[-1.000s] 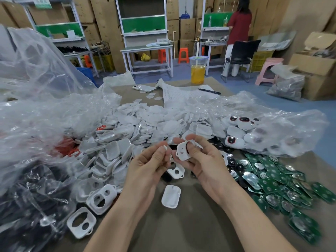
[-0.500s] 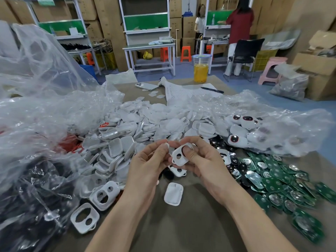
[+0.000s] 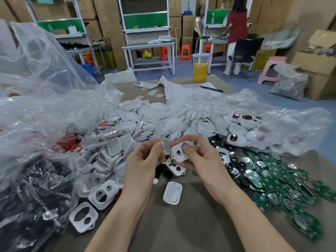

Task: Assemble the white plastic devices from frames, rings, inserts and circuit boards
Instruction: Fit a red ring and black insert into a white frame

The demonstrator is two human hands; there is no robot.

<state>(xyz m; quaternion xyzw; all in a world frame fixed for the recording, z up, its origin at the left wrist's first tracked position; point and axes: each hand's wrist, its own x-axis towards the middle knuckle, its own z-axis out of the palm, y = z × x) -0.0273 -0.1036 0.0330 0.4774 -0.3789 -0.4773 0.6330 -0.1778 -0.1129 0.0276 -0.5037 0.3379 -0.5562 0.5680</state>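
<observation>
1. Workshop background: cardboard cartons and metal benches stand behind a brown table (image 3: 181, 226). Two people (image 3: 236, 24) stand at a bench far beyond the hands.
2. Hands: two. The left hand (image 3: 143, 160) and right hand (image 3: 201, 162) are raised close together above the table.
3. Held items: two.
   - The right hand grips one white frame (image 3: 181, 158) between the thumb and curled fingers. The thumb lies over the larger opening.
   - The left hand pinches one small translucent piece (image 3: 167, 145) between thumb and forefinger, just left of the frame.
4. Held frame: white plastic in a rounded rectangle with a raised rim. Its small round opening is exposed and faces the camera.
5. Loose frames (image 3: 114, 190): four.
   - Two lie beside the left forearm.
   - One lies directly beneath the hands.
   - One lies just right of the right hand.
6. Between the forearms, one white shell (image 3: 172, 192) lies flat.
7. Bulk stock, too many to count:
   - A heap of white shells (image 3: 145, 120) lies beyond the hands.
   - Green circuit boards (image 3: 272, 180) lie right of the right forearm.
   - At least three finished devices (image 3: 233, 138) with dark windows sit in a clear bag (image 3: 291, 128) beyond the right hand.
8. Single items beyond the heap: one cup (image 3: 200, 70) of orange drink, one phone (image 3: 145, 85), one pen (image 3: 211, 89) and one paper sheet (image 3: 181, 91).
9. Change:
   - Both grips match those of half a second earlier, and the frame is hardly displaced.
   - A second ago only one person showed at the far bench.
</observation>
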